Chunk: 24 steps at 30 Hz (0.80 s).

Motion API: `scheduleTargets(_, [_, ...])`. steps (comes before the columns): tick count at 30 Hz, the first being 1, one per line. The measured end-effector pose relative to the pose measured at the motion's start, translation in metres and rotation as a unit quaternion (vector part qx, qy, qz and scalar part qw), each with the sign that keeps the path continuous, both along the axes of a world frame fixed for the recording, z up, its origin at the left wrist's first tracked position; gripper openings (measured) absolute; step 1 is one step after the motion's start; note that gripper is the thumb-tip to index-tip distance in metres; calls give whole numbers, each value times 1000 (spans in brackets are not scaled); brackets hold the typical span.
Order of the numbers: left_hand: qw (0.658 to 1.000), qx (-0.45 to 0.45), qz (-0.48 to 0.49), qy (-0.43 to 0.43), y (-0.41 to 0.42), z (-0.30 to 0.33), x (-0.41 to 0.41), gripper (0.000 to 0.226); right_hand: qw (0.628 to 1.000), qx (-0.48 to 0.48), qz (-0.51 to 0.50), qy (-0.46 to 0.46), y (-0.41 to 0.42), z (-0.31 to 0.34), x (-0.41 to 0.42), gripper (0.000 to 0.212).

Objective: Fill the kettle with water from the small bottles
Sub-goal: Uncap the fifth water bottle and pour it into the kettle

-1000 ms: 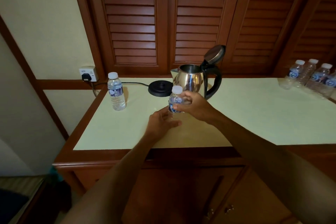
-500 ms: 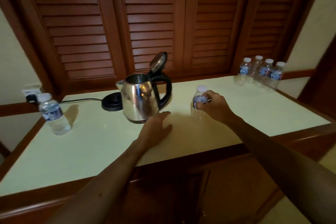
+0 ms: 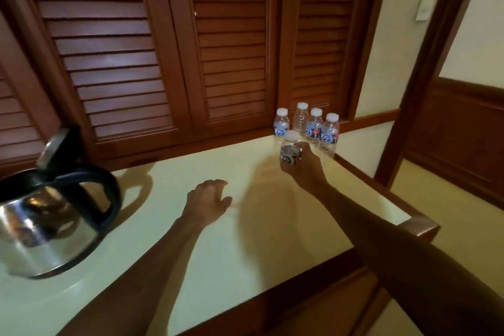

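A steel kettle [image 3: 41, 229] with a black handle stands at the left edge of the view, its lid flipped up. My right hand [image 3: 304, 169] grips a small capped water bottle [image 3: 290, 154] far to the right, just in front of a cluster of several small bottles [image 3: 313, 128] at the counter's back right corner. My left hand [image 3: 207, 200] hovers low over the middle of the counter with loosely curled fingers and holds nothing.
The pale counter top [image 3: 191, 259] has a wooden rim. Brown louvred doors [image 3: 152, 43] rise directly behind it. The counter ends at the right beside a wooden door frame [image 3: 425, 68].
My right hand has carried the bottle rightward, away from the kettle, up to the bottle cluster. My view has swung right, so the kettle sits at the left edge. My left hand has left the kettle.
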<state>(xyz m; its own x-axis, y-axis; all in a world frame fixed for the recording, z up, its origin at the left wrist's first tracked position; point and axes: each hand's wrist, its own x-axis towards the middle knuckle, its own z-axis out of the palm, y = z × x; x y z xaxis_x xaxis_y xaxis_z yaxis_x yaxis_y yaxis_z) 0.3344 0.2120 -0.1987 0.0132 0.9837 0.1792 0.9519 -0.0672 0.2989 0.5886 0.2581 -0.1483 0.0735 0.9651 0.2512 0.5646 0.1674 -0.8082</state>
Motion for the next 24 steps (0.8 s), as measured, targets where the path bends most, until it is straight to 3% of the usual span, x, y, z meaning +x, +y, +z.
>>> scheduleTargets(10, [997,27,62,47,23,-12,6,54,998,-47,-16,26,75,-27,23,58])
scheduleTargets(17, [996,29,62,55,19,-10,8,63,998,-60,-7,5,79,-33,27,51])
scheduleTargets(24, [997,25,62,28,13,-9,9,59,996,-85,6,38,61,-28,33,64])
